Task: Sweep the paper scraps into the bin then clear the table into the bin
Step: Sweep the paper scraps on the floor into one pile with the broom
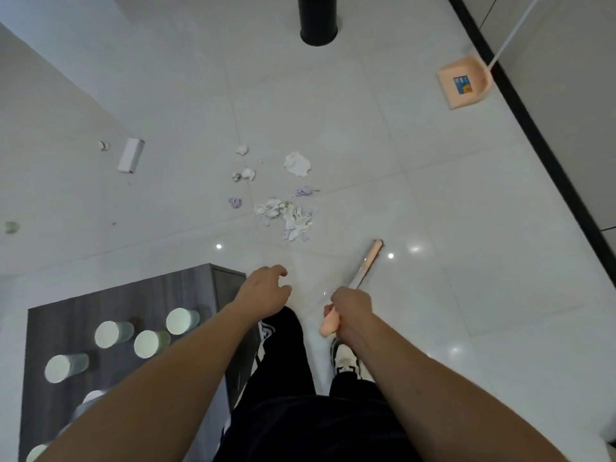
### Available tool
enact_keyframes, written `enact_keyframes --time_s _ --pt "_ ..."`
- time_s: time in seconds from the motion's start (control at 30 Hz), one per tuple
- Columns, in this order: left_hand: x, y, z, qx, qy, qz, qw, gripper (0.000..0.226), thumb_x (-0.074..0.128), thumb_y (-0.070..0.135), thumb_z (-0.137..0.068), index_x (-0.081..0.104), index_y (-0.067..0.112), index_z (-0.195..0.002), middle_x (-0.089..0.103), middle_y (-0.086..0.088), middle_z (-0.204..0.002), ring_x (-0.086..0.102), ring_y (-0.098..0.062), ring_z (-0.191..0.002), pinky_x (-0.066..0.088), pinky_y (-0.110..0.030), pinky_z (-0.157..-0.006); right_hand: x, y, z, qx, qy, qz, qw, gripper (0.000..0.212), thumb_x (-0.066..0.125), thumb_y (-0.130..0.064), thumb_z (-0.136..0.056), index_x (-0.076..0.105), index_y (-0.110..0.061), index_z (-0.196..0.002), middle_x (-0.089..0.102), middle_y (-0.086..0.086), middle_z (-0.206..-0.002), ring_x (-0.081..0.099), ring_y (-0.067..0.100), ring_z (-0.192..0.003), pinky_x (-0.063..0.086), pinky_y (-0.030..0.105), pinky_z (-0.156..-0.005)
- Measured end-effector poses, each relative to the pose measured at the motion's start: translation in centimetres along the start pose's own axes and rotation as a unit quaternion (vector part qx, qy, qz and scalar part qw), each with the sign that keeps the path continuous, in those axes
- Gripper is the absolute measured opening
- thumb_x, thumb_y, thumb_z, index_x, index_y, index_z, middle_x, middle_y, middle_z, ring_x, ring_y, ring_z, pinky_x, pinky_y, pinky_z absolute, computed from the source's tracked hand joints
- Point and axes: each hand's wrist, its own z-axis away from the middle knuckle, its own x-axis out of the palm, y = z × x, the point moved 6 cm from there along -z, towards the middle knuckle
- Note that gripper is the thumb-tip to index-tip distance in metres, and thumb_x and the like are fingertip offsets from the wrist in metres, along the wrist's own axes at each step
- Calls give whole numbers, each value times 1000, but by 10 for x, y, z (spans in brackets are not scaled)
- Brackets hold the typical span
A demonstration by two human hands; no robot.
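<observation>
Crumpled paper scraps (286,215) lie in a loose heap on the white tiled floor, with a larger white wad (297,164) and smaller bits (245,175) just beyond. My right hand (350,313) grips the peach handle of a broom (365,265) whose far end reaches the floor right of the heap. My left hand (266,290) hovers beside it, fingers loosely curled, holding nothing. A black bin (318,21) stands at the far top. A peach dustpan (465,83) with a white handle leans by the right wall.
A dark wooden table (140,298) at lower left carries several pale green cups (182,321). A white box (130,155) and small bits lie on the floor at left. A black skirting strip (540,145) runs along the right wall. My legs and shoe (346,360) are below.
</observation>
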Motion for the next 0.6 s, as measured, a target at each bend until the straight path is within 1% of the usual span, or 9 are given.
enact_keyframes --time_s 0.1,0.17,0.23,0.3,0.4,0.5,0.6 --pt "-27 -20 -25 -7 -5 -1 1000 46 53 28 -90 51 20 -135 55 -8 -129 51 -23 -118 41 -32 -94 52 12 0 35 -6 18 999 18 42 3 -87 50 -4 -72 48 10 -59 43 20 -42 36 22 -45" --pt "-50 -37 -42 -14 5 10 1000 48 52 23 -89 50 20 -136 54 -7 -129 50 -23 -118 40 -31 -93 85 11 1 30 -2 47 998 15 44 3 -88 54 -1 -79 50 11 -62 45 21 -42 38 23 -43" --pt "-76 -58 -59 -28 23 22 999 49 52 20 -87 49 21 -136 55 -5 -128 51 -22 -116 41 -30 -91 121 1 0 22 -2 68 997 14 44 5 -89 57 0 -87 53 14 -69 48 21 -47 40 23 -43" --pt "-104 -80 -77 -42 39 29 998 49 52 19 -87 49 23 -135 56 -3 -126 52 -21 -114 42 -30 -90 158 -10 -2 25 2 77 997 15 44 4 -90 57 -3 -86 54 14 -73 48 20 -48 41 22 -42" --pt "-142 -116 -101 -60 64 47 995 49 52 16 -85 51 21 -134 57 -4 -123 53 -22 -113 41 -30 -91 216 -20 -3 28 -1 100 995 14 45 3 -90 56 -4 -84 55 15 -73 50 20 -50 42 24 -43" --pt "-170 -150 -121 -80 87 62 991 48 52 13 -85 52 19 -133 57 -5 -124 52 -23 -114 38 -28 -91 270 -20 -3 29 -21 125 991 12 47 0 -89 58 -4 -88 56 15 -72 51 20 -46 43 22 -41" --pt "-191 -177 -135 -92 111 81 986 47 52 12 -86 52 18 -133 57 -6 -124 53 -22 -112 38 -28 -90 319 -25 -2 21 -50 150 987 9 52 -2 -88 61 -4 -91 58 14 -71 53 21 -53 44 23 -42"
